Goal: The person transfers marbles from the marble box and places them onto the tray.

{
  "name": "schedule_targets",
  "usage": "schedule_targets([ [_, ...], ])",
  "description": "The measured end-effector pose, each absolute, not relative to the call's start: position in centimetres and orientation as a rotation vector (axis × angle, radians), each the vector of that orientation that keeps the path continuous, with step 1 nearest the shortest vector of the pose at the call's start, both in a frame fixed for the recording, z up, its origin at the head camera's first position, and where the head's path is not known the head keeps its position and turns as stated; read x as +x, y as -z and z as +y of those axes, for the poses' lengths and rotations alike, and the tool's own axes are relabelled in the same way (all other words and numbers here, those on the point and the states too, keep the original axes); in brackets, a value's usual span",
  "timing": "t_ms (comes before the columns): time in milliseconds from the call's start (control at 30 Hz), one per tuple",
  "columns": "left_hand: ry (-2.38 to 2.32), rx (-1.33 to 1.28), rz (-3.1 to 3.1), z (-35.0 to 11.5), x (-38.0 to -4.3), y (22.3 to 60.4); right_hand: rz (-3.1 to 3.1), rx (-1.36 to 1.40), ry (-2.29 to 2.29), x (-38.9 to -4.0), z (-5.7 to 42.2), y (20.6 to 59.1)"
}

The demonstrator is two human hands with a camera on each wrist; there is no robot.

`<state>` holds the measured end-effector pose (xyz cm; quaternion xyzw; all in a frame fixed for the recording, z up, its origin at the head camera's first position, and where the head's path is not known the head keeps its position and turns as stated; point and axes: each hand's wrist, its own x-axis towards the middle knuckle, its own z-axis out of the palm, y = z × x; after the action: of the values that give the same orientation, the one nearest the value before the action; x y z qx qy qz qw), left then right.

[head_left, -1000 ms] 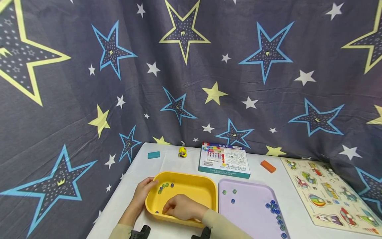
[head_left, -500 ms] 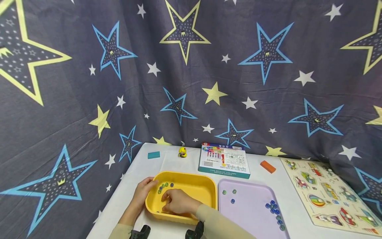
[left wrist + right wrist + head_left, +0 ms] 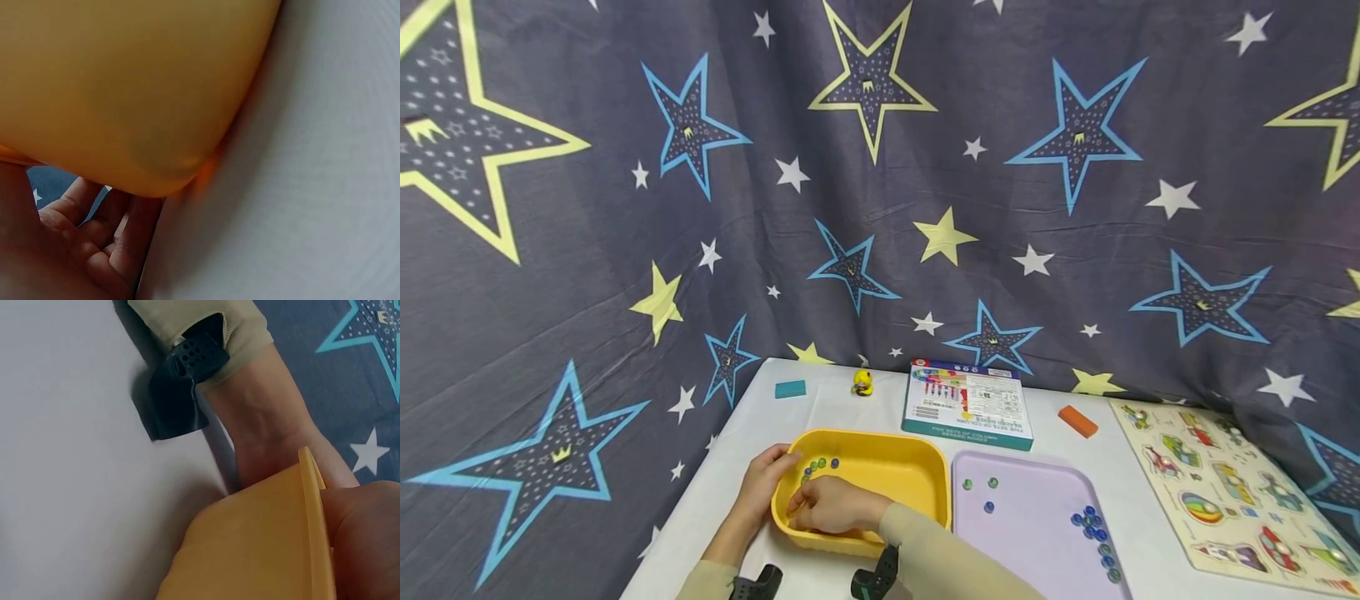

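Note:
My left hand (image 3: 762, 483) grips the left side of a yellow plastic bin (image 3: 895, 450), thumb at the rim. In the left wrist view its fingers (image 3: 128, 244) extend along the bin's outer wall (image 3: 137, 94). My right hand (image 3: 835, 506) reaches into the bin with bent fingers, low in the front left corner. Its fingertips are hidden, and I cannot tell whether they pinch a marble. Several green and blue glass marbles, among them a blue marble (image 3: 835, 463), lie in the back left of the bin. The right wrist view shows a hand (image 3: 369, 544) behind the bin's rim (image 3: 312, 512).
A lilac tray (image 3: 1022, 533) with several marbles (image 3: 1090, 522) stands right of the bin. Behind are a boxed bead set (image 3: 970, 404), a yellow figurine (image 3: 862, 382), a teal block (image 3: 790, 389) and an orange block (image 3: 1078, 421). A wooden puzzle board (image 3: 1232, 492) lies far right.
My right hand has moved left inside the bin and now covers the spot where a blue marble showed. The nearest marble in the lilac tray's right row has left view. My left hand stays put.

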<state>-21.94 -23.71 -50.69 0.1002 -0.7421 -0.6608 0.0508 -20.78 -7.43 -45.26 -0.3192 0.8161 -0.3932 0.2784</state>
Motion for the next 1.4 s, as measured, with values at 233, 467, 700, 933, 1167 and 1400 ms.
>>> schedule_targets([
  [233,1.992,0.304,-2.26,-23.5,-21.9,50.6,2.202,-0.878,1.016,-20.9,-7.9,45.6],
  [467,1.977,0.324,-2.269,-23.6,-21.8,50.6,2.202,-0.871,1.014,-20.9,-7.9,45.8],
  [700,1.98,0.326,-2.257,-23.7,-21.8,50.7,2.112,-0.793,1.107,-21.1,-7.8,45.9],
  [933,2.0,0.299,-2.253,-23.5,-21.8,50.6,2.156,-0.826,1.192,-20.5,-7.0,45.7],
  [1167,1.997,0.277,-2.264,-23.4,-21.8,50.5,2.2,-0.795,1.305,-20.1,-4.7,44.9],
  [1400,1.959,0.323,-2.293,-23.5,-21.8,50.6,2.29,-0.841,1.45,-20.0,-1.7,44.0],
])
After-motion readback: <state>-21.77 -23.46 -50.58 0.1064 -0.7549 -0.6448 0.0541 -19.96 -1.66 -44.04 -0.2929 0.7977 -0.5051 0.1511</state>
